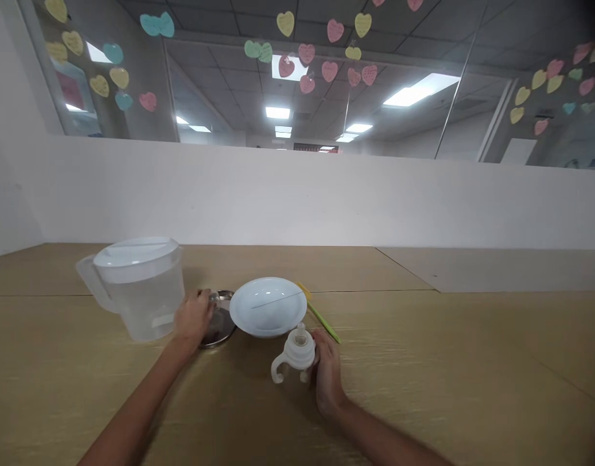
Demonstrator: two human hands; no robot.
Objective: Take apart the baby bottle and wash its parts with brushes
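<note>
My left hand (pixel 194 317) is closed at the left edge of a round metal dish (pixel 222 329), beside a pitcher. A small clear piece shows at its fingertips, too small to name. My right hand (pixel 328 370) grips the right side of a white baby bottle top (pixel 299 351), which has a clear nipple and curved handles; its palm side is partly hidden. Behind the bottle top sits a white bowl (pixel 268 307) with a thin line across its inside. To the bowl's right lies a green stick with a yellow end (pixel 324 321).
A clear lidded pitcher (pixel 149 291) with its handle to the left stands on the wooden table (pixel 447 375), left of my left hand. Behind the table runs a white wall (pixel 278 200) below glass with heart-shaped notes.
</note>
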